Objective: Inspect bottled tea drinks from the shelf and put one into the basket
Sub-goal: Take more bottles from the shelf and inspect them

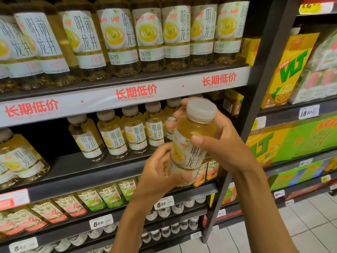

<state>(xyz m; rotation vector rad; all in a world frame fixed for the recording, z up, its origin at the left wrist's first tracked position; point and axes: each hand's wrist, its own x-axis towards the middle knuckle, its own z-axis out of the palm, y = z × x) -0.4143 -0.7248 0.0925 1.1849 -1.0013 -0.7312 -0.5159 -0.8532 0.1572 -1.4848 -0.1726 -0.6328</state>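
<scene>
A small bottle of golden tea (191,141) with a white cap and a pale label is held upright in front of the shelves, its label turned toward me. My right hand (218,141) grips its upper part, thumb across the front. My left hand (160,167) holds its lower end from the left, fingers curled round the base. Behind it, a row of the same small tea bottles (116,136) stands on the middle shelf (76,170). No basket is in view.
Larger bottles of the same tea (116,39) fill the upper shelf. Lower shelves hold green and pink labelled bottles (94,198) and price tags. A dark upright post (255,88) separates boxed lemon tea cartons (290,70) at right. White floor tiles (273,234) lie bottom right.
</scene>
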